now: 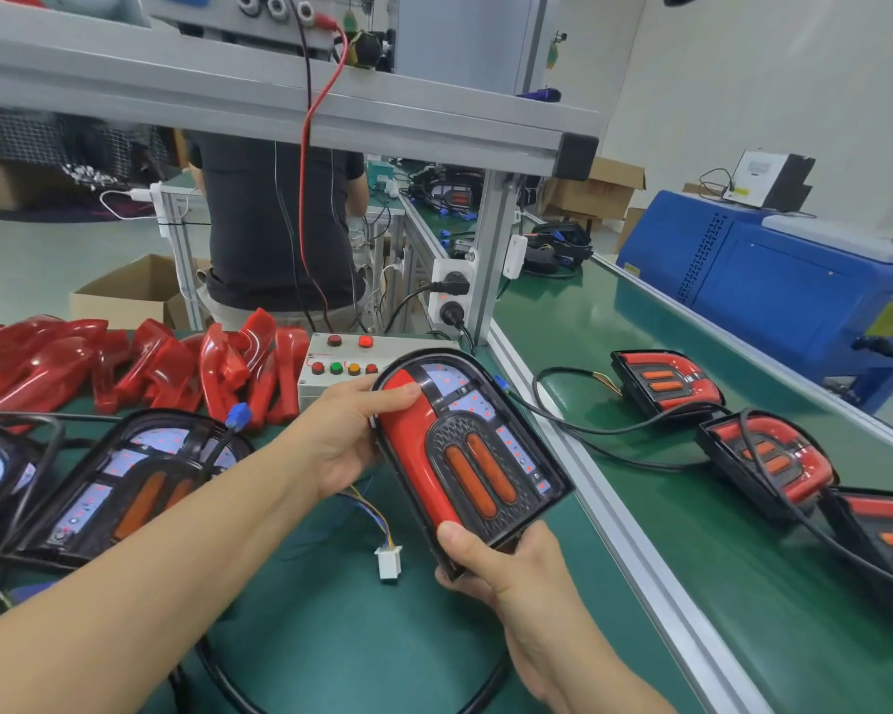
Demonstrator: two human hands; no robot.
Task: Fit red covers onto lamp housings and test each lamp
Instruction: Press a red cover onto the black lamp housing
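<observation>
Head view: lamp housing (491, 456) held above green bench mat (331, 610), red cover (418, 445) seated on its left half. Left hand (346, 435) grips housing's upper left edge, thumb pressing cover. Right hand (506, 564) grips lower end. Cardboard box (130, 291) beyond bench, contents unseen. Spare covers (150, 368) piled back left; button box (351, 368) behind housing. Finished lamps (764, 456) on conveyor belt (743, 584) right, past aluminium rail (614, 507).

1. A factory assembly line: a green conveyor belt (563, 311) framed in aluminium runs beyond the fingers.
2. Left of the fingertips lie heaped red covers (140, 365); just behind them stands a push-button test box (351, 360).
3. Finished lamps (666, 383) wait on the belt, right of the fingers.
</observation>
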